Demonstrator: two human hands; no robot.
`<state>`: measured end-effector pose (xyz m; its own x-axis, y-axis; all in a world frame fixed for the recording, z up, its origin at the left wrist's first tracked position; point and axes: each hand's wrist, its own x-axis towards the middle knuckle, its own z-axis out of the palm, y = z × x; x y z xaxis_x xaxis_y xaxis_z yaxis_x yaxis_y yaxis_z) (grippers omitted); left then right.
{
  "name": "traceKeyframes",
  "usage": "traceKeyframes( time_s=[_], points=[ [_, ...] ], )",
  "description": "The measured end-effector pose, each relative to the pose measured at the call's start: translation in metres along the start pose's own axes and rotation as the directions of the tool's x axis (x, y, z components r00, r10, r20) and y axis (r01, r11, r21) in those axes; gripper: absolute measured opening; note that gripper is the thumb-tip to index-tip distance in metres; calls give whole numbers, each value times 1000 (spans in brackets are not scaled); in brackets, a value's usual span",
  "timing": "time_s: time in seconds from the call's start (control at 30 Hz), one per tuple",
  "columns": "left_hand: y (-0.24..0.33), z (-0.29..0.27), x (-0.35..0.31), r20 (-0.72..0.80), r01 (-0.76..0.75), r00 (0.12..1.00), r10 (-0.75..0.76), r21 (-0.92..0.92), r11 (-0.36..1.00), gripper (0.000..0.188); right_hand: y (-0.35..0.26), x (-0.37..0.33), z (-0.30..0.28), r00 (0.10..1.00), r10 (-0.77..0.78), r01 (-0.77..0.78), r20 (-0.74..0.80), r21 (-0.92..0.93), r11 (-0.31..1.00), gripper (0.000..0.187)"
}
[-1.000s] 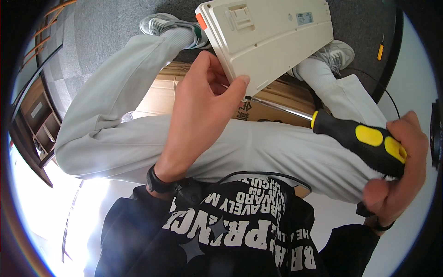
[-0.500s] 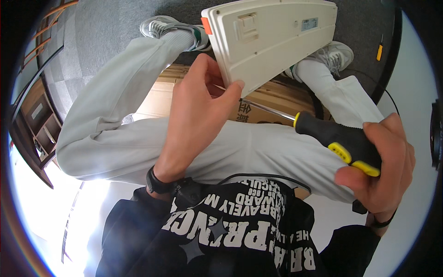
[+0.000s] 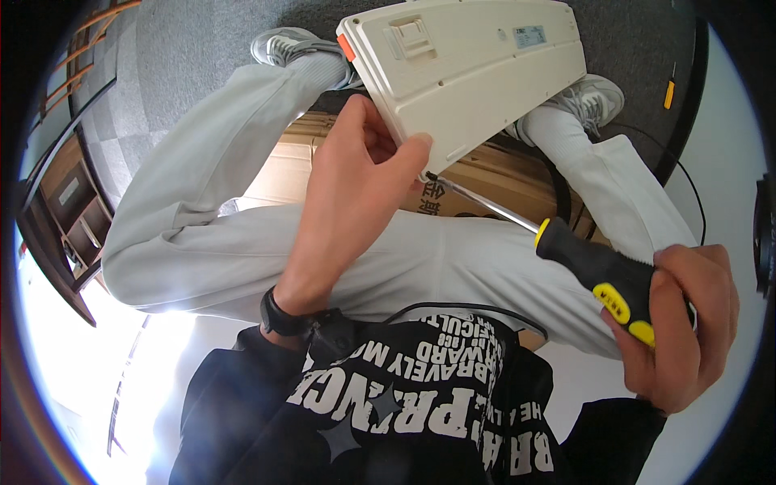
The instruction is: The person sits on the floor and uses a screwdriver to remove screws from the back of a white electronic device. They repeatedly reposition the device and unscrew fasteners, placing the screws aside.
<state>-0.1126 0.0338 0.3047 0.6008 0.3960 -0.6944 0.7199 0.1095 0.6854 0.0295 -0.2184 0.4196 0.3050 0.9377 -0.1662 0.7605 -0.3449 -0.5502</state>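
Note:
A cream keyboard (image 3: 477, 93) is tilted with its underside toward me, showing a foldable foot, small screws, a label and an orange piece at one corner. My left hand (image 3: 356, 182) pinches its near left end, thumb on the underside and fingers behind the edge. In my right hand (image 3: 687, 323) is a large screwdriver (image 3: 594, 267), held by its black and yellow handle. Its steel shaft points up and left, and the dark tip meets the keyboard's near corner beside my left thumb. Whether it sits in a screw I cannot tell.
Under the keyboard, between my legs, lies a cardboard box (image 3: 477, 186). A small yellow screwdriver (image 3: 669, 93) rests on the grey carpet (image 3: 186, 48) at the far right. A thin black cable (image 3: 702, 202) runs along the right side. Wooden shelving (image 3: 77, 202) stands at the left.
The keyboard has tilted and shifted slightly left. My right hand has moved down and right with the screwdriver, whose shaft slopes more steeply and whose tip now shows at the keyboard's corner.

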Motion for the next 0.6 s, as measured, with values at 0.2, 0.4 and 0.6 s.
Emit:
traceKeyframes(
  time_s=[0.2, 0.4, 0.6],
  points=[
    [5, 1, 7, 26, 70, 997, -68, -94, 993, 52, 1, 7, -9, 995, 8, 11, 99, -193, 981, 59],
    [9, -1, 17, 94, 99, 991, -93, -55, 994, 57, 7, 14, -7, 991, 26, 0, 134, -189, 982, 59],
    [17, 7, 11, 91, 80, 992, -86, 63, 995, 48, 18, 22, -14, 982, -154, 178, 107, -268, 947, 57]
  ],
)
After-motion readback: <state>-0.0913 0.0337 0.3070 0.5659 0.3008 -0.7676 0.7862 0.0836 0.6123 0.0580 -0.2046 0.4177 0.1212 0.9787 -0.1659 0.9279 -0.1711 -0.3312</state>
